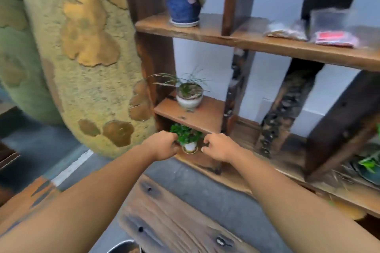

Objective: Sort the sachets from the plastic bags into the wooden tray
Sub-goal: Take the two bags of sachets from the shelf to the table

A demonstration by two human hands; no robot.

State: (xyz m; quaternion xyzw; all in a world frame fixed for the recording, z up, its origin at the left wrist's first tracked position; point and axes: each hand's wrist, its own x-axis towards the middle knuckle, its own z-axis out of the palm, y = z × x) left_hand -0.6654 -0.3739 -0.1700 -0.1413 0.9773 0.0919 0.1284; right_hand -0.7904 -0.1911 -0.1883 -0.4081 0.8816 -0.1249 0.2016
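Head view: both arms reach forward, the left hand [164, 146] and right hand [219, 146] loosely curled and empty, flanking a small green potted plant [188, 138] low in the wooden shelf [205, 33]. At two o'clock, plastic bags [333, 28] of sachets lie on the upper board. A blue pot [183, 9] stands at twelve, a mottled pillar [82, 57] at ten.
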